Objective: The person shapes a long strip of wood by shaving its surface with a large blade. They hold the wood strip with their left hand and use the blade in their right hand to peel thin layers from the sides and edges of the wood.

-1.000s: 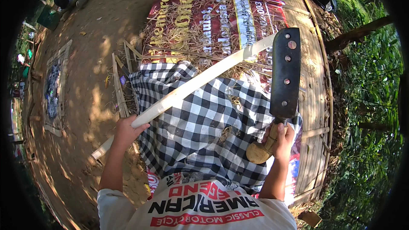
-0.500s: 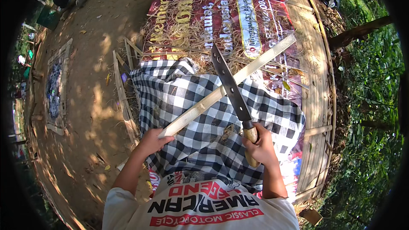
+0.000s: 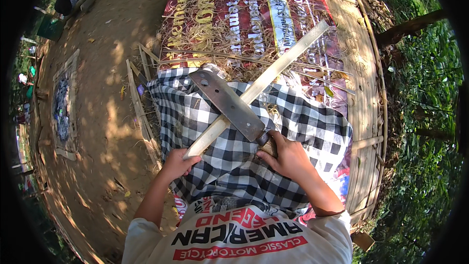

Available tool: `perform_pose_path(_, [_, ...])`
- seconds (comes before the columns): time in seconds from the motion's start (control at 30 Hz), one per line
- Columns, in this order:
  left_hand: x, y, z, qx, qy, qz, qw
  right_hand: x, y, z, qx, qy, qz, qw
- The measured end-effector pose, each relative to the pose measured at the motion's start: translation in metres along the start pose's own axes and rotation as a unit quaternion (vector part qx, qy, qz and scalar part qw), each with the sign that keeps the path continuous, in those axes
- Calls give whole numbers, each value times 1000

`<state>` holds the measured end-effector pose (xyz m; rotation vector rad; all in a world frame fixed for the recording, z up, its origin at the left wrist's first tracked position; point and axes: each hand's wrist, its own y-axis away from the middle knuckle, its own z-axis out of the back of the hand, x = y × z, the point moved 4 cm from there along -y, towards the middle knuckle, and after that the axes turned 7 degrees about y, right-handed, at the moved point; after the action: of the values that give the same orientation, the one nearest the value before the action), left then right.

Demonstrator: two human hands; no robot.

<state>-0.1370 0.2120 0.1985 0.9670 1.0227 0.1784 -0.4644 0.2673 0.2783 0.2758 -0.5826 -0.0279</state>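
My left hand (image 3: 181, 164) is closed around the near end of a long pale bamboo strip (image 3: 288, 57), which slants away to the far right. My right hand (image 3: 288, 156) grips the wooden handle of a machete (image 3: 229, 104). Its broad dark blade, pierced with a few holes, lies across the strip near its middle, flat side showing, tip toward the far left. Whether blade and strip touch I cannot tell. Beneath both, a black-and-white checked cloth (image 3: 312, 117) covers my lap.
A red printed banner (image 3: 195, 24) strewn with thin shavings spreads beyond the cloth, over a bamboo slat platform (image 3: 364, 93). Loose bamboo pieces (image 3: 141, 112) lean at the platform's left edge, above bare dirt ground (image 3: 97, 117). Green plants (image 3: 425, 166) grow on the right.
The machete has swung left and come nearer along the strip, its blade turning from edge-on to flat side up. The strip's far end has shifted slightly left; my left hand keeps its hold.
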Motion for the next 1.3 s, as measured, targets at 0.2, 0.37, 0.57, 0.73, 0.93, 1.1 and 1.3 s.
perform_pose_path(0.2, [-3, 4, -6, -42, 0, -67, 997, -8, -35, -11, -39, 137, 86, 986])
perform_pose_path(0.37, [0, 3, -7, -65, -8, -87, 994, -28, -52, 1, -13, 132, 134, 982])
perform_pose_path(0.57, [2, 3, -5, -66, -23, -95, 993, -38, -55, 14, -15, 167, 162, 972])
perform_pose_path(0.73, [0, 2, -4, -63, -34, -99, 992, -41, -53, 21, -17, 197, 153, 968])
perform_pose_path(0.93, [9, -2, -4, -64, -31, -103, 992, -51, -44, 31, -34, 211, 160, 964])
perform_pose_path(1.1, [0, 2, -3, -59, -20, -85, 994, -57, -38, 42, -41, 233, 135, 962])
perform_pose_path(1.3, [0, -3, -1, -57, -66, -137, 987, -137, -23, 119, -148, 93, -122, 977])
